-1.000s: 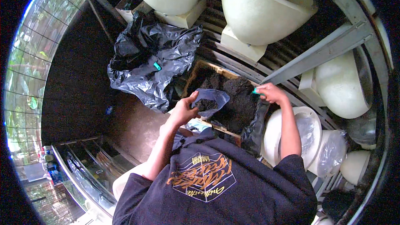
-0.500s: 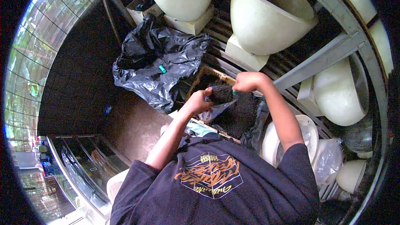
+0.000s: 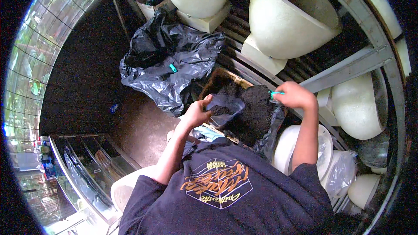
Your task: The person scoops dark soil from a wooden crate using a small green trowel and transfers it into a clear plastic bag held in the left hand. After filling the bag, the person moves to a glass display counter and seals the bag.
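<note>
My left hand (image 3: 198, 111) grips the near-left edge of a clear plastic bag (image 3: 237, 109), with its thumb and fingers pinched at the rim. The bag's mouth is spread and dark soil (image 3: 221, 110) lies inside. To the right, my right hand (image 3: 296, 95) is closed round a green-handled trowel (image 3: 275, 94). The trowel's blade is hidden against the soil. Both hands are over a wooden box (image 3: 237, 78) lined with black plastic and filled with dark potting soil (image 3: 257, 119).
A crumpled black plastic sheet (image 3: 187, 48) carries a small teal object (image 3: 173, 68). Large pale planters (image 3: 285, 21) stand on a slatted rack beyond the box. A metal frame post (image 3: 348, 67) slants at the right, near a white bucket (image 3: 289, 146) and a clear bag (image 3: 342, 172).
My right hand has drawn the trowel right, away from the bag's mouth to the soil at the box's right. The bag now shows soil inside; my left hand has moved slightly left.
</note>
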The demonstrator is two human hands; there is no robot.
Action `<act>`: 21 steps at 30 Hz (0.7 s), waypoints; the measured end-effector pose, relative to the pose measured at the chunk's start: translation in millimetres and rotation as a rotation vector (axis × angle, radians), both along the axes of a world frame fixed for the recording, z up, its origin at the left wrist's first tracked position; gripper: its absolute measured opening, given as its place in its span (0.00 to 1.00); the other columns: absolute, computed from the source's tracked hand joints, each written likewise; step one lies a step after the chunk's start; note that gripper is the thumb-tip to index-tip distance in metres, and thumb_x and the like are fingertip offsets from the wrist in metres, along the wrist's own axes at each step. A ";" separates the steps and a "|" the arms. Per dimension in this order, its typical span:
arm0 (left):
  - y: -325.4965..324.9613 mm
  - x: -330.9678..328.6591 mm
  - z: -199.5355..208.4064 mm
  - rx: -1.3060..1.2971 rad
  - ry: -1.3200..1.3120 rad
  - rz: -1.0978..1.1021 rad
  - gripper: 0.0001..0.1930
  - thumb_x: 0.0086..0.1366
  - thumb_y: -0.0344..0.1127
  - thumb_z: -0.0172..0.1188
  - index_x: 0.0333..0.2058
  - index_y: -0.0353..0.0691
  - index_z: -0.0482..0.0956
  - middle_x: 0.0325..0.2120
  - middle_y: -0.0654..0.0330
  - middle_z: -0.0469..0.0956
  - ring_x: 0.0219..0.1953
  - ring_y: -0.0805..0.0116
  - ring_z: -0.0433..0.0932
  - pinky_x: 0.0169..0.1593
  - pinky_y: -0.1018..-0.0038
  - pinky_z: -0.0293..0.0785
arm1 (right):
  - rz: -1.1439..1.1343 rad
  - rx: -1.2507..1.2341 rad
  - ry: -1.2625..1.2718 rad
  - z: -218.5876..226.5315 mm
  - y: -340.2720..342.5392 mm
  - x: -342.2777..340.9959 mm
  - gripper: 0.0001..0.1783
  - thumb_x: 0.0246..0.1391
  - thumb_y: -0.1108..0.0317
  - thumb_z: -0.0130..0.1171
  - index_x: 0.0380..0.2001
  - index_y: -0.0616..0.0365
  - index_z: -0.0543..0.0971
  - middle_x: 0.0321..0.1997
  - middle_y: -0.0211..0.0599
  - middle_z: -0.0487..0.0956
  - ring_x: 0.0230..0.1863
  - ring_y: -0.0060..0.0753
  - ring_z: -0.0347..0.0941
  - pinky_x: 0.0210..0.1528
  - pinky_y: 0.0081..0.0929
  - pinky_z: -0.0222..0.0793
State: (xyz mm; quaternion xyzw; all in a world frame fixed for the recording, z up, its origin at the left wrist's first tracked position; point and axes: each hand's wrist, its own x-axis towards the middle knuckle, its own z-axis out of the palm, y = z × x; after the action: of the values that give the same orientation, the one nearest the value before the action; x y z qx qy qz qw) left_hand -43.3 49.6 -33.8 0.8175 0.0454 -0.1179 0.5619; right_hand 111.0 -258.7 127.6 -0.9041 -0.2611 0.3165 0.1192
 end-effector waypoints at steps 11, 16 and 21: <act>-14.3 17.9 -4.9 -0.058 0.054 -0.031 0.34 0.53 0.19 0.54 0.61 0.31 0.60 0.63 0.53 0.59 0.63 0.65 0.60 0.62 0.74 0.60 | 0.053 0.152 0.075 -6.7 6.3 -9.8 0.16 0.54 0.60 0.53 0.33 0.65 0.79 0.20 0.46 0.76 0.23 0.35 0.72 0.30 0.34 0.68; -26.3 25.3 -11.8 -0.017 0.014 -0.054 0.33 0.53 0.21 0.55 0.60 0.30 0.60 0.63 0.50 0.59 0.64 0.64 0.58 0.63 0.74 0.58 | 0.271 -0.160 0.032 -71.2 87.9 -8.6 0.19 0.47 0.58 0.51 0.28 0.66 0.81 0.31 0.56 0.79 0.34 0.53 0.77 0.40 0.43 0.71; -21.9 15.7 -5.7 0.065 -0.018 -0.038 0.33 0.53 0.21 0.54 0.60 0.30 0.60 0.63 0.52 0.60 0.59 0.70 0.66 0.53 0.75 0.71 | 0.291 -0.254 0.118 -96.9 102.6 -14.5 0.18 0.43 0.62 0.52 0.31 0.66 0.82 0.38 0.56 0.79 0.41 0.51 0.77 0.46 0.41 0.72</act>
State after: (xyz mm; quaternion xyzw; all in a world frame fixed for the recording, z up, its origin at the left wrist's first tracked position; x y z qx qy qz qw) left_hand -27.6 27.7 -39.6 0.8371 0.0285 -0.1197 0.5331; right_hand 96.5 -156.0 30.8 -0.8446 -0.3394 0.4133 -0.0278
